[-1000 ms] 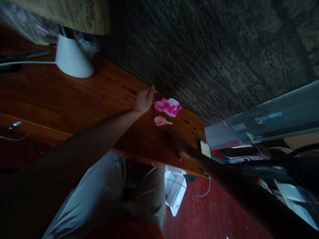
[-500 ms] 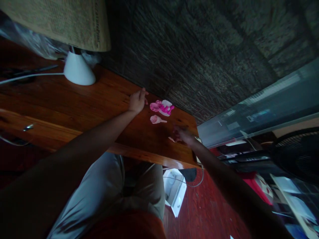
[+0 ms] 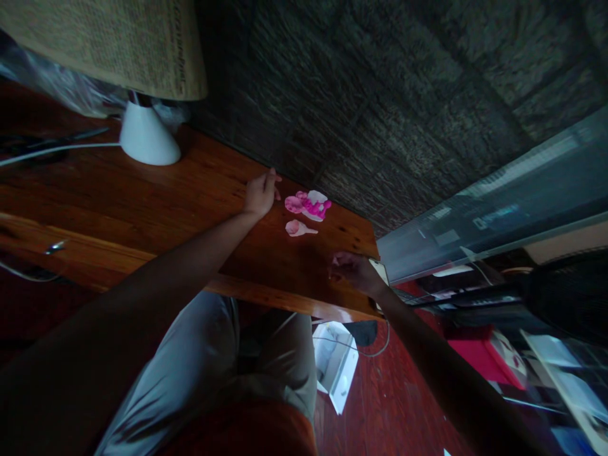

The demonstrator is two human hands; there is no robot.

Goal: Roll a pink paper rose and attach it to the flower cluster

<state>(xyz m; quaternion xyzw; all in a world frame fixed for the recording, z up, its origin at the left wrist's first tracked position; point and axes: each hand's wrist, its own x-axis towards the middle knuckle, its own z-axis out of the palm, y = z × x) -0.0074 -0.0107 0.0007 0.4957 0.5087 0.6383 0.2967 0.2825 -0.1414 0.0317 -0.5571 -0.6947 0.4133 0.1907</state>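
Observation:
On the wooden desktop (image 3: 199,183), my left hand (image 3: 260,195) rests near the wall edge with its fingers loosely apart, holding nothing. Just right of it lies a cluster of pink, magenta and whitish soft-looking pieces (image 3: 308,205). Below the cluster is a pale pink piece (image 3: 300,228) with a rounded head and a narrow tail; neither hand touches it. My right hand (image 3: 354,269) is over the right end of the desk, its fingers curled inward. Shadow hides what lies between those fingers, if anything.
A lamp with a white base (image 3: 148,136) and a printed shade (image 3: 109,47) stands at left. A dark stone-textured wall (image 3: 380,95) runs behind the desk. A phone-like slab (image 3: 380,271) lies by my right wrist. Below, an open white box (image 3: 336,364) sits on the red floor.
My right hand has drawn slightly right and down, and its fingers look more curled. A pale strip seen at its fingertips no longer shows. My left hand and the pink pieces stay put.

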